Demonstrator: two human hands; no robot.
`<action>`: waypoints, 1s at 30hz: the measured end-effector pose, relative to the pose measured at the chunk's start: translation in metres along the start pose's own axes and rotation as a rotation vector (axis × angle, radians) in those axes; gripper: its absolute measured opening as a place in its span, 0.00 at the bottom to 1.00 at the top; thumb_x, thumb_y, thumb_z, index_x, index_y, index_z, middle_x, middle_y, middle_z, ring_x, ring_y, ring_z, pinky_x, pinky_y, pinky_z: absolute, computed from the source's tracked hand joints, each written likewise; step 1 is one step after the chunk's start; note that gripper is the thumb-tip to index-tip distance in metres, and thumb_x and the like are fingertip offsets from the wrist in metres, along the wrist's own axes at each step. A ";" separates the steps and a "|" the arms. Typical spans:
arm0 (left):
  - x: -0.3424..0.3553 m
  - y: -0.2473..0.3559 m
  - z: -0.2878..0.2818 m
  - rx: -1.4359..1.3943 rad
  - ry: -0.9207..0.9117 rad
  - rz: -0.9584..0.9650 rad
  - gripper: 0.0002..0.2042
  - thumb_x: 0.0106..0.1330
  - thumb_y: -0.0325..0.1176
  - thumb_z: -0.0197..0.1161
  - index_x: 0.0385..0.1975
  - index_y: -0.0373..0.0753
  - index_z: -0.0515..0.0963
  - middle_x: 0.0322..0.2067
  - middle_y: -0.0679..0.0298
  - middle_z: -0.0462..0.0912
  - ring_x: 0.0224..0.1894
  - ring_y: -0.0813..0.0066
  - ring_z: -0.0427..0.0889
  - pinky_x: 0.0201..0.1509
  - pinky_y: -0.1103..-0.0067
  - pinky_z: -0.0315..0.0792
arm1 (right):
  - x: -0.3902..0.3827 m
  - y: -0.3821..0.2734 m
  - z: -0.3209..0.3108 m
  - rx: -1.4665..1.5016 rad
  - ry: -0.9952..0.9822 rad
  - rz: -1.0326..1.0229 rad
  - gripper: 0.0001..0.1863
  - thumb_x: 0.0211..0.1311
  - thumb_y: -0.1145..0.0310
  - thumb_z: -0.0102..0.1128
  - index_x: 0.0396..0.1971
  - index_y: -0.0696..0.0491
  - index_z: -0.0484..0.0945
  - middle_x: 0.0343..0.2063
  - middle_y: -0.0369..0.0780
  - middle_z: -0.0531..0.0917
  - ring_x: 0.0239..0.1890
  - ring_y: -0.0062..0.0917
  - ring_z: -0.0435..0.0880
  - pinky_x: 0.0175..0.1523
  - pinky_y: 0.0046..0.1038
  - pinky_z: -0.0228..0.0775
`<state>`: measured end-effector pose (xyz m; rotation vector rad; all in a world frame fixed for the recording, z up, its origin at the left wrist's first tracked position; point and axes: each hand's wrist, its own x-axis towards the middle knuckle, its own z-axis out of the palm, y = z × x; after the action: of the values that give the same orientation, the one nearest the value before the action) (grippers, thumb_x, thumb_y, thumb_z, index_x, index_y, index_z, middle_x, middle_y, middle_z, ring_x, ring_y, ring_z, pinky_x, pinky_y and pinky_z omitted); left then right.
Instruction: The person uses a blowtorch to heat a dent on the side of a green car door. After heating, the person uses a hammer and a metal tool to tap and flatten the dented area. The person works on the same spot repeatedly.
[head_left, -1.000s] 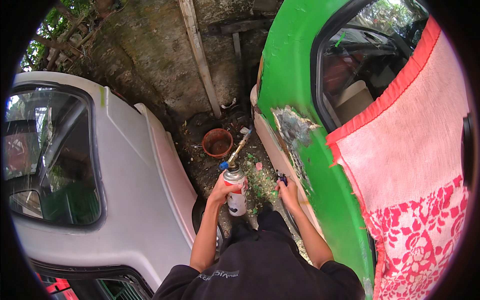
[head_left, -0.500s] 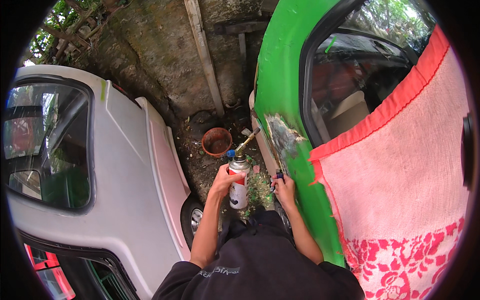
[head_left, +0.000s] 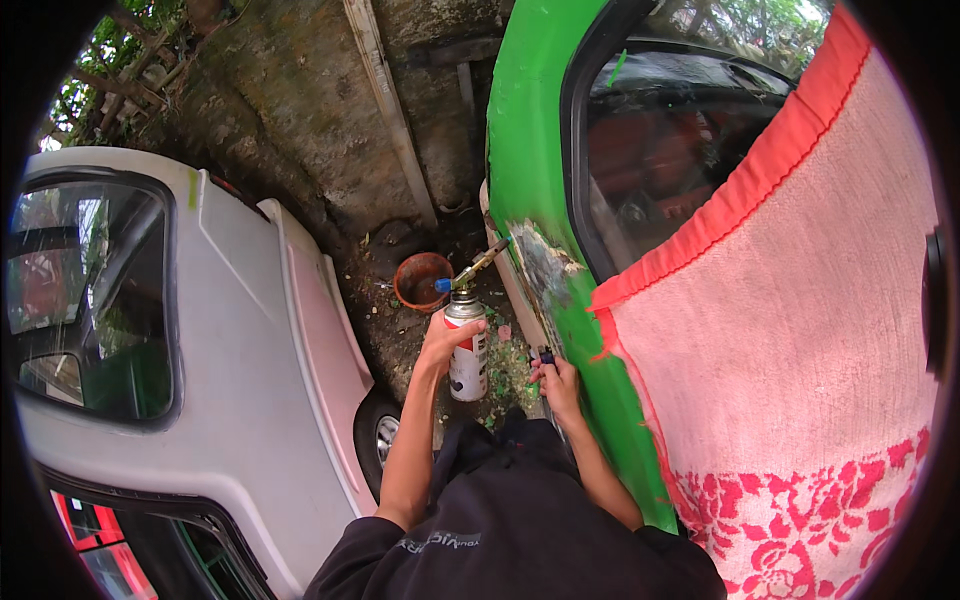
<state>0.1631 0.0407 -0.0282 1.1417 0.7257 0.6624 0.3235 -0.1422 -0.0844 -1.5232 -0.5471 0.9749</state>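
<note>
My left hand [head_left: 446, 338] is closed round a white and red gas canister [head_left: 467, 365] with a brass torch head [head_left: 480, 268] and blue knob on top. The torch's nozzle points up and right, at the edge of a peeled, grey patch [head_left: 545, 270] on the green car body [head_left: 523, 130]; whether it touches, I cannot tell. Lower down, beside that car, my right hand [head_left: 555, 380] is closed on a small dark purple and black object [head_left: 544, 356], too small to identify.
A pink towel [head_left: 760, 330] drapes the green car's right side. A white vehicle [head_left: 240, 350] stands on my left. Between them lie a reddish pot [head_left: 421, 268], debris and green flakes on the ground [head_left: 505, 350]. A stained wall [head_left: 300, 120] with a leaning plank [head_left: 390, 110] closes the far end.
The torch nozzle has moved up and closer to the grey patch. My hands have shifted slightly up and left in the picture, and the green car appears further left.
</note>
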 end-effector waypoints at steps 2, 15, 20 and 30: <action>0.001 -0.004 -0.004 -0.016 -0.003 -0.002 0.17 0.53 0.36 0.76 0.37 0.36 0.79 0.31 0.63 0.84 0.31 0.73 0.84 0.37 0.73 0.79 | -0.001 0.001 0.000 -0.009 0.015 -0.008 0.12 0.68 0.68 0.48 0.37 0.59 0.79 0.21 0.35 0.81 0.16 0.09 0.66 0.21 0.16 0.56; 0.005 0.008 -0.017 0.015 -0.080 -0.046 0.17 0.53 0.35 0.74 0.38 0.36 0.78 0.33 0.62 0.84 0.32 0.72 0.84 0.39 0.72 0.79 | -0.008 -0.029 0.014 0.057 -0.016 -0.043 0.12 0.72 0.66 0.46 0.45 0.57 0.75 0.23 0.37 0.82 0.09 0.10 0.60 0.15 0.16 0.50; 0.014 0.009 -0.025 -0.020 -0.090 -0.063 0.17 0.54 0.33 0.75 0.39 0.36 0.77 0.33 0.63 0.84 0.32 0.74 0.84 0.38 0.73 0.78 | -0.004 -0.038 0.017 0.075 -0.015 -0.055 0.12 0.72 0.66 0.46 0.45 0.57 0.75 0.22 0.37 0.81 0.10 0.09 0.58 0.15 0.17 0.48; 0.031 0.003 -0.035 0.033 -0.079 -0.043 0.16 0.54 0.37 0.75 0.38 0.36 0.79 0.31 0.63 0.84 0.31 0.73 0.85 0.36 0.74 0.79 | 0.001 -0.046 0.023 0.108 -0.027 -0.024 0.12 0.72 0.66 0.46 0.44 0.56 0.76 0.23 0.36 0.82 0.11 0.08 0.60 0.16 0.16 0.49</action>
<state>0.1538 0.0857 -0.0391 1.1725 0.6941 0.5678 0.3134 -0.1189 -0.0396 -1.4061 -0.5224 0.9927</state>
